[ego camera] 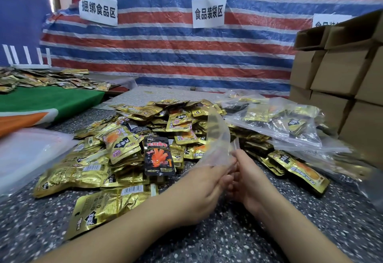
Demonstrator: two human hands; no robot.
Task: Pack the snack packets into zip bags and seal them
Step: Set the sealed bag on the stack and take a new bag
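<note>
Both hands met at the lower edge of an empty, clear zip bag (pixel 217 138), each grip narrow and pinching the thin film. The left hand (pixel 204 181) curled its fingers round the near edge; the right hand (pixel 246 177) pinched the same edge just beside it, thumb uppermost. The bag stood tilted upward from the fingers, glossy, limp and slightly creased. Both forearms reached forward from the lower frame, bare, converging at the wrists above the desk (pixel 207 242), a dark speckled stone-like surface. Behind and left of the hands lay a loose heap of flat, crinkled gold foil snack packets (pixel 124 148), with one black packet (pixel 159 156) printed in red resting on top. To the right lay filled zip bags (pixel 290 123) of transparent plastic, beside stacked brown cardboard boxes (pixel 342 71). A striped red, white and blue tarpaulin (pixel 165 44) bearing white paper signs (pixel 209 11) hung behind.
</note>
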